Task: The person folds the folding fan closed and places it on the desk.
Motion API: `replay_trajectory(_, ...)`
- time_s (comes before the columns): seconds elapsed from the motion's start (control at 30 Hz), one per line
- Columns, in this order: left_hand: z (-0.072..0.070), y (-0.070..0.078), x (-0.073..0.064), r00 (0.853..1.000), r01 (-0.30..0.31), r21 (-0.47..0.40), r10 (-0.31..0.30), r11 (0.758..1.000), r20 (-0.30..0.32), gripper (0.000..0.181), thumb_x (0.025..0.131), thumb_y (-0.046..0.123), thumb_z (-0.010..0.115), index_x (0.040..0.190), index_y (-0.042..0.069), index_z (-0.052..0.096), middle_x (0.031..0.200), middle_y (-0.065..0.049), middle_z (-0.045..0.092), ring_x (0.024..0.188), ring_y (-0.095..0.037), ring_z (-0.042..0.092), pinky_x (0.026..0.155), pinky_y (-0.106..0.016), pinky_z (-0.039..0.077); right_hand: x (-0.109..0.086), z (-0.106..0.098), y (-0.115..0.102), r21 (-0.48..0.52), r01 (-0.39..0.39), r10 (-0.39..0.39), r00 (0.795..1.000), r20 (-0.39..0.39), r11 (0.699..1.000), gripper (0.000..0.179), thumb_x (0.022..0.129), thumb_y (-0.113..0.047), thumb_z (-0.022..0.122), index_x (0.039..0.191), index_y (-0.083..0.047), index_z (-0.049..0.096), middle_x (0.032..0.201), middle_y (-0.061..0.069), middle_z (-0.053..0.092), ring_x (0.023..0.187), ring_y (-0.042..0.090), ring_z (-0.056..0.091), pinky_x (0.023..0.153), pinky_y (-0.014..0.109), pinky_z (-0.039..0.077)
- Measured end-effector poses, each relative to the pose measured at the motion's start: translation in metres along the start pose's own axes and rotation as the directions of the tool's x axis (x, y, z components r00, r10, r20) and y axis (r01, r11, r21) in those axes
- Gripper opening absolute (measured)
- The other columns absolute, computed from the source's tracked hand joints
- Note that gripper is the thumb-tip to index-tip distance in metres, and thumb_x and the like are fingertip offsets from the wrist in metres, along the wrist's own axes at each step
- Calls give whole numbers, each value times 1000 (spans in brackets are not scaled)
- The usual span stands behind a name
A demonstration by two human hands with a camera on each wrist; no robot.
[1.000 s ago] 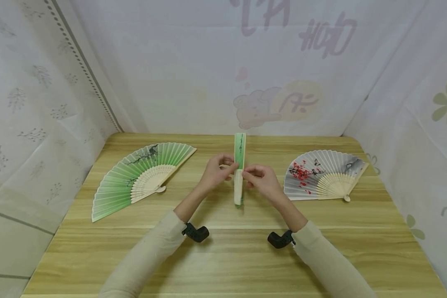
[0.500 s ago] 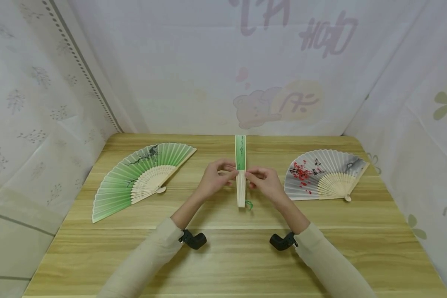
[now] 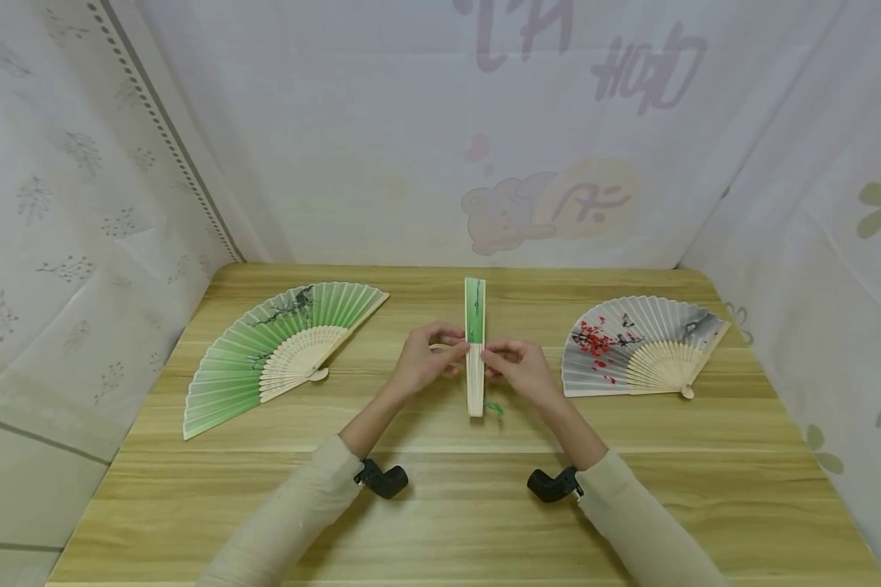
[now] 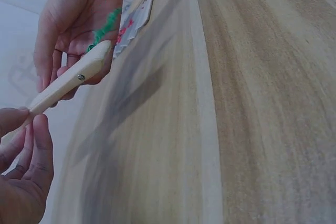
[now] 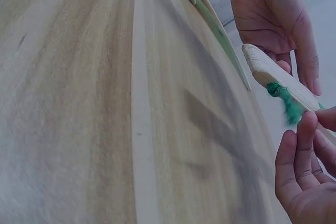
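Observation:
A folded hand fan (image 3: 475, 379) with green fabric and pale wooden ribs is held lengthwise in front of me, its rib end pointing toward me. My left hand (image 3: 423, 360) pinches its left side between thumb and fingers, and my right hand (image 3: 523, 371) pinches the right side at the same height. A green tassel (image 3: 494, 408) hangs from the rib end, to the right. In the left wrist view a metal rivet (image 4: 81, 77) shows on the fan's end. The right wrist view shows the fan's stacked ribs (image 5: 254, 64) held above the table, its shadow below.
An open green fan (image 3: 294, 346) with a dark branch print lies on the left of the wooden table (image 3: 470, 522). On the right lies an open grey-white fan (image 3: 639, 342) with red blossoms. A printed curtain (image 3: 338, 147) rises behind the table.
Both hands have brought the folded fan slightly toward me. Its rib end has turned to show the stacked ribs, and the tassel has swung out to the right. The open fans have stayed put.

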State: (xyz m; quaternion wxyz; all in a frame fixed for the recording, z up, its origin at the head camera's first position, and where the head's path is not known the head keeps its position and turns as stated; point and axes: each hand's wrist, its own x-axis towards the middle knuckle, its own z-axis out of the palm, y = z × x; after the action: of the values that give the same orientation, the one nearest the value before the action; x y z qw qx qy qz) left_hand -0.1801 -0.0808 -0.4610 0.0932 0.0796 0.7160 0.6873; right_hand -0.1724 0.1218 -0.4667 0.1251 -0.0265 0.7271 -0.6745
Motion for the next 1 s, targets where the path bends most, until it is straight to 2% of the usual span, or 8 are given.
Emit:
replay_trajectory(0.2, -2, -4, -4, 999, 18, 19, -19, 1000, 28, 28, 96, 1, 70, 120, -9, 61, 105, -23, 67, 83, -36, 72, 71, -45, 61, -2, 4, 4, 24, -24, 24, 1000, -4, 999, 20, 97, -4, 70, 113, 10, 69, 96, 14, 72, 80, 20, 68, 79, 36, 60)
replay_trajectory(0.4, -1, -10, -7, 998, 69, 64, -70, 996, 8, 27, 95, 0, 71, 119, -8, 60, 104, -20, 68, 80, -30, 72, 68, -39, 61, -3, 10, 10, 84, -63, 65, 998, -27, 995, 22, 96, -1, 70, 113, 12, 67, 92, 16, 71, 79, 23, 68, 79, 39, 60)
replay_trajectory(0.57, 0, -14, -10, 997, 74, 70, -74, 995, -2, 25, 95, 0, 71, 117, -8, 61, 102, -20, 68, 77, -29, 72, 65, -38, 61, -3, 13, 13, 113, -76, 81, 996, -45, 991, 19, 95, 1, 70, 111, 12, 67, 88, 16, 71, 74, 21, 67, 74, 40, 61)
replay_trajectory(0.77, 2, -19, -13, 998, 69, 78, -68, 995, -12, 22, 96, 1, 71, 114, -8, 63, 100, -18, 68, 74, -26, 71, 63, -36, 61, -4, 16, 16, 97, -70, 77, 995, -69, 993, 18, 95, 0, 71, 111, 9, 69, 89, 17, 71, 74, 23, 68, 70, 39, 61)
replay_trajectory(1.0, 3, -21, -16, 998, 67, 106, -65, 992, -21, 21, 96, 0, 70, 114, -8, 63, 98, -17, 69, 72, -24, 70, 60, -35, 61, -6, 18, 19, 45, -26, 29, 998, -62, 999, 19, 94, 2, 72, 112, 9, 68, 89, 17, 71, 72, 21, 69, 67, 38, 61)
